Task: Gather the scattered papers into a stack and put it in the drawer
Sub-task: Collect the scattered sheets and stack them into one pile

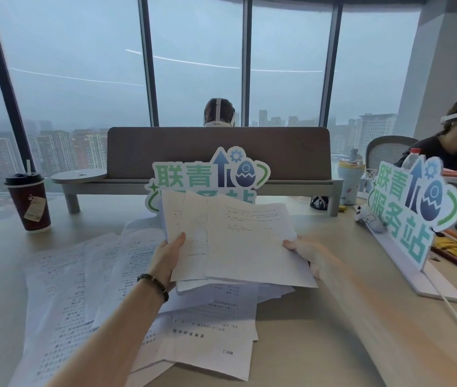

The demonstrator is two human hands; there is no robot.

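A loose bundle of printed sheets (244, 241) is lifted above the desk, fanned and uneven at its edges. My left hand (166, 258) grips its left edge, thumb on top. My right hand (308, 254) holds its right edge; it is blurred. More printed papers (82, 289) lie scattered and overlapping on the desk (347, 331) below and to the left, some upside down near the front (207, 339). No drawer is in view.
A red coffee cup (28, 203) with a dark lid stands at the far left. Two cut-out signs stand behind (207, 177) and to the right (414, 213). A white cable (456, 317) runs along the right. A grey divider (219, 152) and two other people sit beyond.
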